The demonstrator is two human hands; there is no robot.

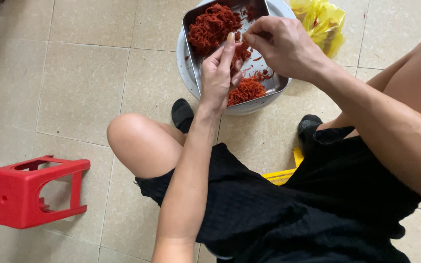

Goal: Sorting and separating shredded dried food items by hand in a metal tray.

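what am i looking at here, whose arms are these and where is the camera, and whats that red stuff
There is no machine here: the arms belong to a person, and the one picture comes from a camera worn on that person's head, looking down. That is why you see their own knees, black clothing and both hands from above.

The person sits low over a beige tiled floor. In front of them a rectangular metal tray rests on a round white basin. The tray holds shredded red-orange strands in clumps.

The left hand and the right hand meet over the tray, fingertips pinched close together; something small may be between them, but I cannot tell what.

Beside the basin lies a crumpled yellow plastic bag, and a red plastic stool lies tipped on its side at the left.
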